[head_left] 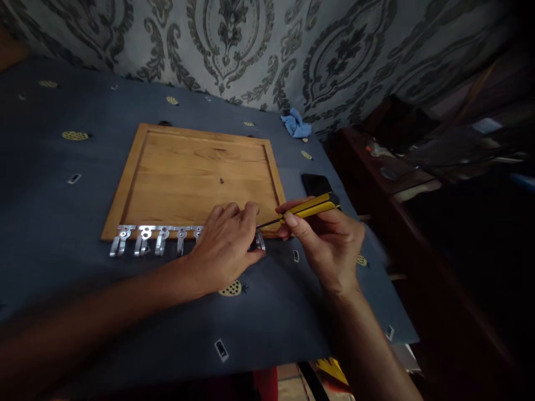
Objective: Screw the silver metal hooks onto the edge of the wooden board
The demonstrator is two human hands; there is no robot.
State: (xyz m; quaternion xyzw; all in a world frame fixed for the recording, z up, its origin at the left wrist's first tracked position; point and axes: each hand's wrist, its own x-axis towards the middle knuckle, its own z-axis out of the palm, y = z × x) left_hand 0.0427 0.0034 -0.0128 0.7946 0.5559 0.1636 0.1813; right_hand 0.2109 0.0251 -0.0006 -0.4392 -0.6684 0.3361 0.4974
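A wooden framed board [200,172] lies on the blue patterned tablecloth. Along its near edge runs a metal hook rail [156,228], its shiny hooks hanging over the edge. My left hand [225,242] is closed over the right part of this rail, hiding several of its hooks, with the thumb by the end hook [259,241]. In my right hand [328,242] is a yellow and black screwdriver [311,207], gripped by the handle. Its shaft points left to my left fingertips, which hide where the tip rests. A small dark spot or piece [222,180] shows on the board.
A crumpled blue cloth [296,123] lies at the table's far right corner. A black phone-like object [316,184] rests right of the board. Beyond the table's right edge stands dark reddish furniture [388,189] with clutter on it. A patterned wall covering [234,50] rises behind.
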